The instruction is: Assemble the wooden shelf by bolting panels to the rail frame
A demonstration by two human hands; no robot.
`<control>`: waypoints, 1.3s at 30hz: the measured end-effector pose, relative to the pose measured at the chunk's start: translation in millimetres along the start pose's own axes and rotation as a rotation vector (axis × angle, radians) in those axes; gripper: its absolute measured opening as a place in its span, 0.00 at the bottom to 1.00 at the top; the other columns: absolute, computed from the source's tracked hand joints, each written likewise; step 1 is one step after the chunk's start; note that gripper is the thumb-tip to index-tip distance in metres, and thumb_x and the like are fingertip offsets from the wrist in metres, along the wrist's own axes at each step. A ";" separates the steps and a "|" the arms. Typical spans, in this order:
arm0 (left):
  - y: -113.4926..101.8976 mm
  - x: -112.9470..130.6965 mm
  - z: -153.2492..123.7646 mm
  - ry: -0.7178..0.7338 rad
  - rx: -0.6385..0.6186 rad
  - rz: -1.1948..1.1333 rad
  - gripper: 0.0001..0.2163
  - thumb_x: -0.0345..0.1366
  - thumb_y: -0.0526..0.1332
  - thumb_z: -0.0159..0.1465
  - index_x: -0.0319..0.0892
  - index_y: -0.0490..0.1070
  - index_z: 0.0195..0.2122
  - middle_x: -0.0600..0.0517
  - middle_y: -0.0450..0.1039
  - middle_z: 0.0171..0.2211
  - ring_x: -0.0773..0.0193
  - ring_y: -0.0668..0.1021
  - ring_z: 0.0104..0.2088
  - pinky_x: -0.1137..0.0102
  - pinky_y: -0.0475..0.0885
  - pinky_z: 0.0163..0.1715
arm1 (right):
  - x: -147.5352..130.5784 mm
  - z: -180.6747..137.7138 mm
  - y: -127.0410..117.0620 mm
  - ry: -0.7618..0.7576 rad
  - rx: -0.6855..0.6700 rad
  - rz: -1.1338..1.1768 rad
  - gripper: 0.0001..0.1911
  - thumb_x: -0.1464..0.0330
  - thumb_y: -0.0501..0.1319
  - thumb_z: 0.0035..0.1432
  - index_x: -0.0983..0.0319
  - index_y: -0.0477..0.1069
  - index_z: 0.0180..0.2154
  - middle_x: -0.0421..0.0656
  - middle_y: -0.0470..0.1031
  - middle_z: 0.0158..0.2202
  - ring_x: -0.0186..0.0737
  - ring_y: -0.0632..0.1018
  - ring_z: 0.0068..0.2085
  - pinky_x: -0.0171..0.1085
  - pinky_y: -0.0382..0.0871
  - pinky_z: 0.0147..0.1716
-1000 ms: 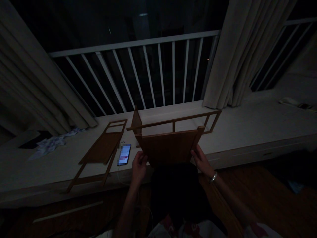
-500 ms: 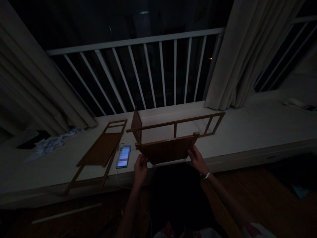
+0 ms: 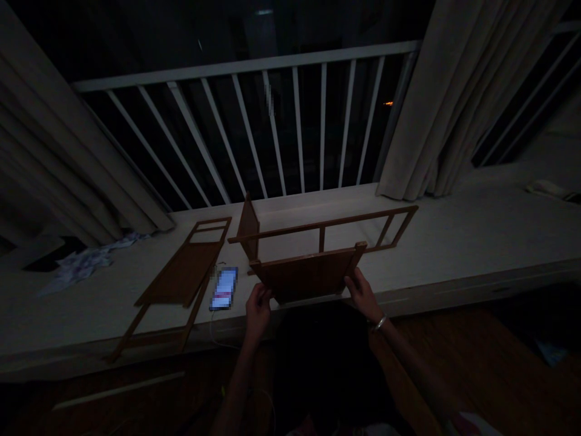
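My left hand [image 3: 258, 310] is closed on the near left edge of a brown wooden panel [image 3: 311, 275], and my right hand [image 3: 362, 293] grips its right side. The panel is tilted, its far edge raised, at the front of a pale ledge. Behind it a long wooden frame [image 3: 321, 239] with crossbars lies on the ledge. An upright wooden board [image 3: 247, 227] stands at that frame's left end. I cannot tell whether the panel is joined to the frame. My right wrist wears a silver bracelet.
A wooden folding chair [image 3: 186, 272] lies on the ledge [image 3: 458, 236] at left, its legs over the front edge. Between chair and panel is a lit phone [image 3: 224, 288] with a cable. White railing [image 3: 295, 127] and curtains [image 3: 422, 103] stand behind. A pale strip [image 3: 118, 390] lies on the floor.
The view has shifted slightly. Both hands keep their hold on the panel, which has hardly moved.
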State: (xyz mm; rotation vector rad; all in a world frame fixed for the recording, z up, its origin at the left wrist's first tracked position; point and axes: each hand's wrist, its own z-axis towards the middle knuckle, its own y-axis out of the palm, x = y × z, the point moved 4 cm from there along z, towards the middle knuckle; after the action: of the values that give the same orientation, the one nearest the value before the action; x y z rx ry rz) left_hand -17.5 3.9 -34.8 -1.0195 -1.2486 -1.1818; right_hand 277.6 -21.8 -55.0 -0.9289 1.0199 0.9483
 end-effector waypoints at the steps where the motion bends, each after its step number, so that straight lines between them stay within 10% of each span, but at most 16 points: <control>1: -0.2 -1.0 1.1 -0.001 -0.005 0.003 0.09 0.36 0.62 0.53 0.41 0.67 0.34 0.50 0.72 0.33 0.64 0.74 0.35 0.72 0.69 0.36 | 2.5 0.6 0.1 0.008 0.006 0.000 0.22 0.52 0.54 0.55 0.60 0.64 0.45 0.47 0.69 0.51 0.47 0.69 0.53 0.43 0.65 0.49; 21: 1.1 -17.3 7.3 0.126 0.009 0.222 0.13 0.42 0.55 0.59 0.39 0.65 0.42 0.48 0.70 0.40 0.64 0.73 0.39 0.71 0.70 0.38 | 16.1 7.5 1.2 -0.055 -0.001 -0.045 0.20 0.55 0.53 0.58 0.61 0.64 0.47 0.48 0.72 0.46 0.44 0.72 0.47 0.41 0.67 0.46; 39: -8.6 -20.0 -34.2 0.056 0.115 0.290 0.18 0.50 0.55 0.57 0.37 0.67 0.33 0.52 0.69 0.26 0.69 0.70 0.23 0.75 0.68 0.24 | 44.1 -26.2 -9.6 0.023 0.005 -0.099 0.18 0.55 0.53 0.58 0.61 0.66 0.42 0.46 0.75 0.38 0.44 0.75 0.40 0.40 0.68 0.40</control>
State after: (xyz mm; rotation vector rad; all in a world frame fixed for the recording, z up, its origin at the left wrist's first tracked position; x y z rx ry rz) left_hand -20.2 -29.3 -58.0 -1.0347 -1.0704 -0.8989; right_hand 290.3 -40.8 -101.9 -0.9795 0.9858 0.8539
